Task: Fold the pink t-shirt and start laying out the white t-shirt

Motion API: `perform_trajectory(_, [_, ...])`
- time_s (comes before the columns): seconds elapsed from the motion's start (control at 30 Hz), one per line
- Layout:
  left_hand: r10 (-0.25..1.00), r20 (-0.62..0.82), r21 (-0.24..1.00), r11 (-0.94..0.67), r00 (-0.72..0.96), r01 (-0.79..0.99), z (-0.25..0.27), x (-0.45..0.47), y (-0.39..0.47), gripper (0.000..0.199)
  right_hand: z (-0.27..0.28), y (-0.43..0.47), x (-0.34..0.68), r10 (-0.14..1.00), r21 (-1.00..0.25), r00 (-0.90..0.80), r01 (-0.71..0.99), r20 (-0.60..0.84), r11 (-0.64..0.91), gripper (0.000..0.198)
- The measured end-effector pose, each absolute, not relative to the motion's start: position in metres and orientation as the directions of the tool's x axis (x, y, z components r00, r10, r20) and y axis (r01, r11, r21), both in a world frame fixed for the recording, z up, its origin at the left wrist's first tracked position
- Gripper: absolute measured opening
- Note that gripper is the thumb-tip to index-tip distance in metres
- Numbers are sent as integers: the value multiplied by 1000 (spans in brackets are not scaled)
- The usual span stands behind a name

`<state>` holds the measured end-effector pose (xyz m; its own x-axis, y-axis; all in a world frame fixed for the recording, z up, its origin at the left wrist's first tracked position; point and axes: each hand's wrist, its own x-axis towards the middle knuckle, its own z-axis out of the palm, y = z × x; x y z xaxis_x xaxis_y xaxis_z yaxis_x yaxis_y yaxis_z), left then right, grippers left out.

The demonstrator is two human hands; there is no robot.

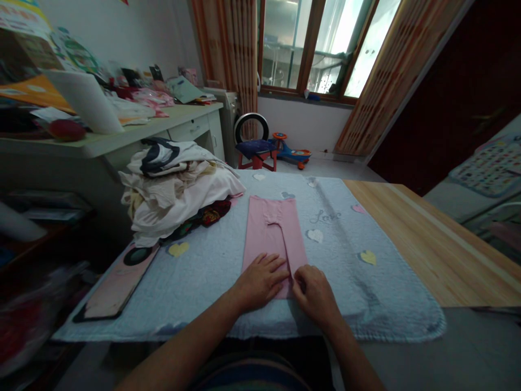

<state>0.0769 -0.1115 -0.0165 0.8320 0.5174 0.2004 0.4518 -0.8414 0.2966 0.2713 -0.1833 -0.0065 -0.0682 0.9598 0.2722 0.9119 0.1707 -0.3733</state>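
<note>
A pair of pink pants (275,220) lies flat on the light blue quilted cover, waistband at the far end and legs toward me. My left hand (262,279) rests on the left leg near its lower end, fingers stretched out. At the right leg's near end, my right hand (314,290) is curled with thumb and fingers pinched on the pink cloth. A dark narrow gap shows between the two legs. The right leg's hem is partly hidden under my right hand.
A tall pile of clothes (179,187) stands on the cover at the left. In front of it lies a pink flat case (118,282) with a dark oval. The quilted cover (211,277) bears heart patches; bare wooden tabletop (431,233) shows at right. A cluttered desk (163,122) stands beyond the pile.
</note>
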Motion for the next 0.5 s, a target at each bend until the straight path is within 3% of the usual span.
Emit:
perform_trajectory(0.3, [551, 188, 367, -807, 813, 462, -11, 77, -113, 55, 2, -187, 271, 985, -400, -120, 902, 127, 161, 10])
perform_trajectory(0.5, [518, 204, 308, -839, 830, 448, -16, 79, -112, 38, 16, -169, 288, 975, -512, -223, 840, -23, 180, 21])
